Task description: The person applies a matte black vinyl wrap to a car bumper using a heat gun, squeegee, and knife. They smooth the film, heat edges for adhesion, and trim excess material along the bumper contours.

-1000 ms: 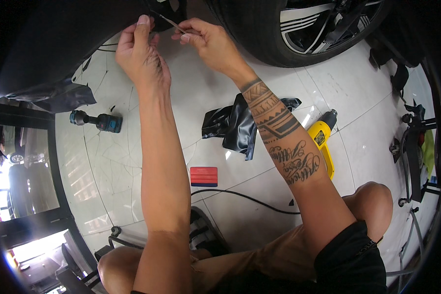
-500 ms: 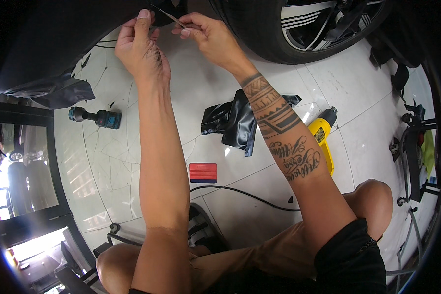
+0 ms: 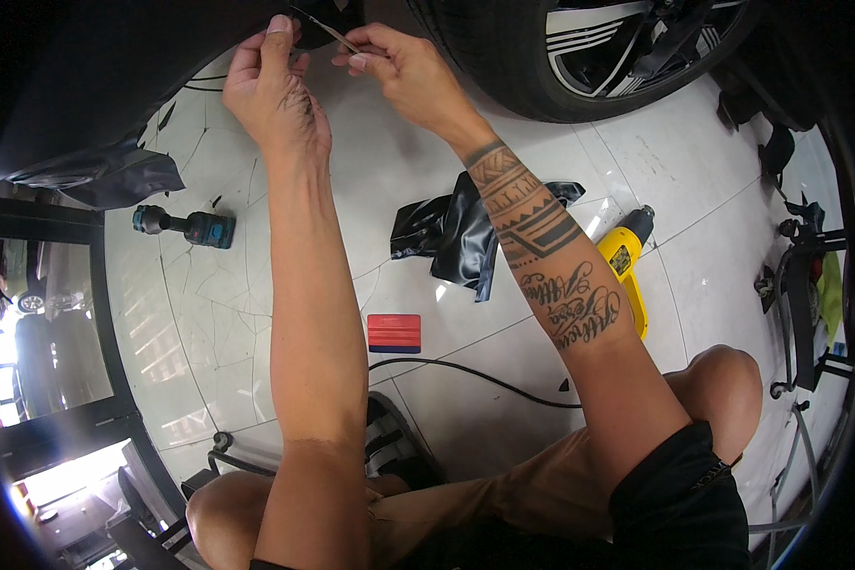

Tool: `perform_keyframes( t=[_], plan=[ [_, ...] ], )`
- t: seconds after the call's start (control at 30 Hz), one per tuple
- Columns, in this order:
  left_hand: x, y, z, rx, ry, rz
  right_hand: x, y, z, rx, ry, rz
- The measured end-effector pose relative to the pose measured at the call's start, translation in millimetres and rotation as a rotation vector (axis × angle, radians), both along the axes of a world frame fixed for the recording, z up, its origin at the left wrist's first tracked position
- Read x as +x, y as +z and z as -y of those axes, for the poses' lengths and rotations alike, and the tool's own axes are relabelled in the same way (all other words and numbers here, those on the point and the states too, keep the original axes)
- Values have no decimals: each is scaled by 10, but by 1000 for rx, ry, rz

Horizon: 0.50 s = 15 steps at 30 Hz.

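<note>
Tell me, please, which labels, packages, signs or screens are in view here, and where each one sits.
Label: a small dark rectangular sticker on the side of the yellow heat gun, which lies on the white floor beside the right forearm.
No packages, signs or screens are in view.

Glossy white tiled floor [image 3: 503, 418], cracked tiles, bright glare lower left

Glossy black film scrap [image 3: 456, 233] – polished white tile floor [image 3: 399, 171], yellow plastic heat gun [image 3: 627, 271]
</note>
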<state>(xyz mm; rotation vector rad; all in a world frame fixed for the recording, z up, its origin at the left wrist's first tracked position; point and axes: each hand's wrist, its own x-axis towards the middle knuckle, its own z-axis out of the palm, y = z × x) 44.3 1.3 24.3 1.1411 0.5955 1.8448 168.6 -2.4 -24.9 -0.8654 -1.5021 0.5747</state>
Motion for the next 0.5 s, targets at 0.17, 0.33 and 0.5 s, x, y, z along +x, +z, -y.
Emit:
perform_keyframes(
  t=[0.17,0.33,0.5],
  plan=[
    [48,44,84,-31,140,-20,-53,-19,-12,-31,-65,-11],
    [99,109,161,-167,404,84,-17,-230,-141,-145,-232,65],
    [18,67,151,-186,300,75,21,-368,15,-129,-263,138]
  ],
)
